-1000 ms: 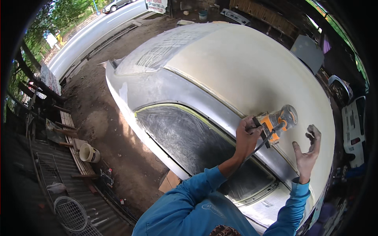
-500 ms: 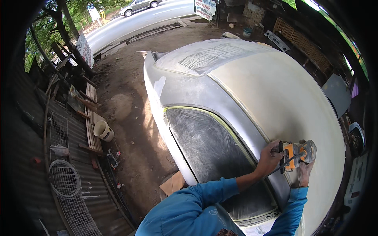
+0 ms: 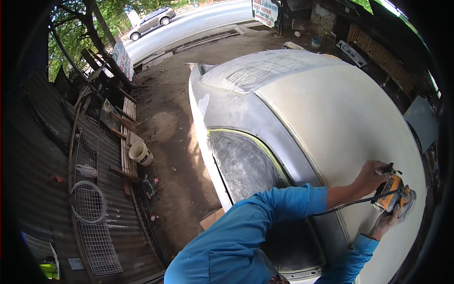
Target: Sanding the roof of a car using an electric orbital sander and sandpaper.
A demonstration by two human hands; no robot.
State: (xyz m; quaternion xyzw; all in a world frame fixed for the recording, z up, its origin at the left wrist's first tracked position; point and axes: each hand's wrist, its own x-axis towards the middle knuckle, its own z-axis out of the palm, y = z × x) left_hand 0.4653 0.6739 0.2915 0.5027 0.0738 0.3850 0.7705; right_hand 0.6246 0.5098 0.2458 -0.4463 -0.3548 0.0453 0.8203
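Note:
An orange-and-grey electric sander [image 3: 388, 194] with a black cord lies on the cream-coloured car roof [image 3: 326, 109], toward its right side. My left hand [image 3: 371, 176] grips the sander's black end, fingers closed. Wrapped round the rounded grey-orange end from the near side is my right hand [image 3: 386, 222]. The cord runs left from the tool across my left wrist. Both arms wear blue sleeves, and the left one crosses over the side window [image 3: 246, 163], which is covered in dusty plastic edged with yellow tape. The sander's underside is hidden.
Plastic sheeting covers the rear glass [image 3: 255, 73]. On the dirt ground left of the car stands a white bucket [image 3: 141, 153], beside wooden planks [image 3: 126, 113] and wire mesh [image 3: 97, 248] along a corrugated metal wall. A grey vehicle [image 3: 152, 22] is on the road beyond.
Both hands have moved right across the roof with the sander, and my left arm reaches out further over the window. The view has shifted. The vehicle on the road has moved left.

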